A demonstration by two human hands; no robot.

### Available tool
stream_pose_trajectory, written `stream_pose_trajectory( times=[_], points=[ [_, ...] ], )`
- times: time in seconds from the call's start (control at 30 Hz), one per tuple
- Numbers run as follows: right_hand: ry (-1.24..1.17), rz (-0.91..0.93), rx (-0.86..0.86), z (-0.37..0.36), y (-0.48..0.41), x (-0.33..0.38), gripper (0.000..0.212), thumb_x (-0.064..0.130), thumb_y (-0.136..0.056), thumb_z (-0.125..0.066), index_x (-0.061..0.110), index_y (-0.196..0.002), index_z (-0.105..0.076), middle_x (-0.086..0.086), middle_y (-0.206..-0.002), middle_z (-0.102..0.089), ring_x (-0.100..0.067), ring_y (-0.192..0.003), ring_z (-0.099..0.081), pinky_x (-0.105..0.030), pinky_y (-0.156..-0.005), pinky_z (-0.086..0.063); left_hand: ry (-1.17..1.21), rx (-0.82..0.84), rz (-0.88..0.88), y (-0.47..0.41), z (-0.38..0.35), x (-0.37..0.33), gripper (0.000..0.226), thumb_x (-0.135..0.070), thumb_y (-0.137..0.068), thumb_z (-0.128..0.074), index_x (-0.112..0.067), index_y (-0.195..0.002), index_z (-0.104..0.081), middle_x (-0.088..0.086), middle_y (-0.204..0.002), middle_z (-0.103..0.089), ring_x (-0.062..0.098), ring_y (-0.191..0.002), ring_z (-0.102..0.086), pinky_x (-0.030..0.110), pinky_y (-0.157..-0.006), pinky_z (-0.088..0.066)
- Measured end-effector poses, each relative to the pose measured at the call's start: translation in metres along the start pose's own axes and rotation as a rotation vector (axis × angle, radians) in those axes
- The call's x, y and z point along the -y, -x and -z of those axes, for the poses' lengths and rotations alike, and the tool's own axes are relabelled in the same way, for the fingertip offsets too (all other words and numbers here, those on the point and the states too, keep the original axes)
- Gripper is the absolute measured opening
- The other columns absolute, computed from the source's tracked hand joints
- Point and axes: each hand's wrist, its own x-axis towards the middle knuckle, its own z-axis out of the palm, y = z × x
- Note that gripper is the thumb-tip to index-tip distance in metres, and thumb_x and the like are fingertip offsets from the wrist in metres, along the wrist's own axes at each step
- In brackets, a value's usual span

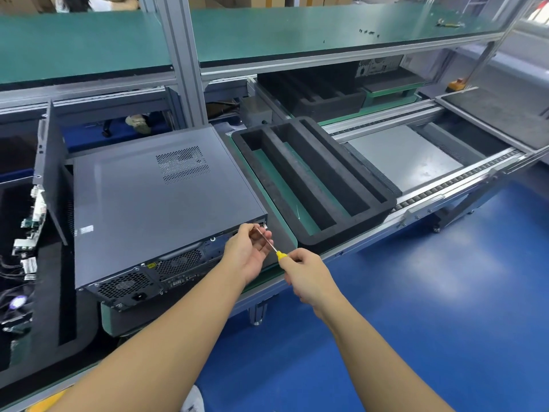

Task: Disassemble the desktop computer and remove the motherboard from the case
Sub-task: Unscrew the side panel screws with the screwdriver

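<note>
Head view: right hand (309,278) grips the screwdriver (280,255), left hand (246,254) pinches its shaft, tip pointing up-left at the case (154,209) corner.

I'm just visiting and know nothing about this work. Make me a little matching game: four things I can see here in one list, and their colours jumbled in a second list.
Things:
1. screwdriver, its handle
2. foam tray
3. floor
4. computer case

Colours:
A. blue
B. grey
C. yellow
D. black

Pairs: 1-C, 2-D, 3-A, 4-B
</note>
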Motion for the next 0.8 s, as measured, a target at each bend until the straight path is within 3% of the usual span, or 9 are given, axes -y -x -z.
stream_pose_trajectory(
  times=[0.07,0.17,0.3,0.53,0.63,0.7,0.8],
  points=[
    [0.014,0.021,0.006,0.002,0.002,0.0,0.019,0.037,-0.09,-0.054,0.02,-0.087,-0.06,0.008,-0.057,-0.046,-0.009,-0.045,-0.031,-0.021,-0.041,-0.025,0.06,0.01,0.013,0.003,0.002,-0.002,0.021,-0.007,-0.091,-0.044,-0.01,-0.072,-0.054,0.004,-0.064,-0.057,0.018,-0.06,-0.059,0.03,-0.062,-0.048],
    [-0.152,0.024,0.074,0.002,0.005,0.006,0.019,0.033,-0.093,-0.054,0.016,-0.087,-0.058,0.005,-0.057,-0.039,-0.01,-0.043,-0.024,-0.02,-0.04,-0.021,0.085,0.036,0.054,0.007,0.007,-0.005,0.022,-0.008,-0.085,-0.032,-0.013,-0.07,-0.047,0.004,-0.065,-0.048,0.019,-0.056,-0.047,0.029,-0.053,-0.04],
    [-0.288,0.014,0.116,-0.002,0.009,0.015,0.016,0.026,-0.096,-0.052,0.013,-0.092,-0.059,-0.001,-0.062,-0.041,-0.011,-0.042,-0.023,-0.02,-0.039,-0.019,0.078,0.035,0.139,0.014,0.016,-0.004,0.023,-0.005,-0.084,-0.03,-0.008,-0.078,-0.051,0.007,-0.062,-0.052,0.02,-0.052,-0.048,0.025,-0.044,-0.04],
    [-0.284,0.009,0.112,-0.013,0.011,0.014,0.017,0.026,-0.099,-0.05,0.015,-0.098,-0.062,0.001,-0.06,-0.047,-0.01,-0.042,-0.026,-0.021,-0.039,-0.021,0.061,0.006,0.182,0.022,0.039,-0.008,0.028,0.004,-0.09,-0.033,0.003,-0.096,-0.06,0.017,-0.09,-0.061,0.029,-0.085,-0.063,0.036,-0.072,-0.053],
    [-0.297,0.008,0.106,-0.017,0.012,0.012,0.017,0.027,-0.1,-0.05,0.015,-0.1,-0.063,0.001,-0.061,-0.048,-0.01,-0.043,-0.027,-0.022,-0.039,-0.021,0.003,0.062,0.199,0.027,0.049,-0.008,0.032,0.012,-0.096,-0.031,0.008,-0.113,-0.057,0.023,-0.111,-0.064,0.033,-0.098,-0.067,0.035,-0.074,-0.057],
    [-0.278,0.007,0.123,-0.019,0.013,0.011,0.017,0.027,-0.099,-0.05,0.014,-0.101,-0.062,0.001,-0.062,-0.047,-0.01,-0.044,-0.027,-0.022,-0.04,-0.021,0.001,0.081,0.181,0.03,0.059,-0.009,0.029,0.009,-0.1,-0.033,0.007,-0.113,-0.059,0.02,-0.104,-0.067,0.029,-0.091,-0.07,0.032,-0.067,-0.061],
    [-0.168,0.015,0.225,-0.028,0.019,0.011,0.017,0.029,-0.098,-0.052,0.016,-0.102,-0.062,0.002,-0.062,-0.047,-0.011,-0.044,-0.028,-0.022,-0.04,-0.022,0.055,0.029,0.159,0.033,0.086,-0.014,0.024,0.001,-0.098,-0.038,0.003,-0.105,-0.061,0.011,-0.075,-0.06,0.021,-0.067,-0.061,0.029,-0.055,-0.056]
  ],
)
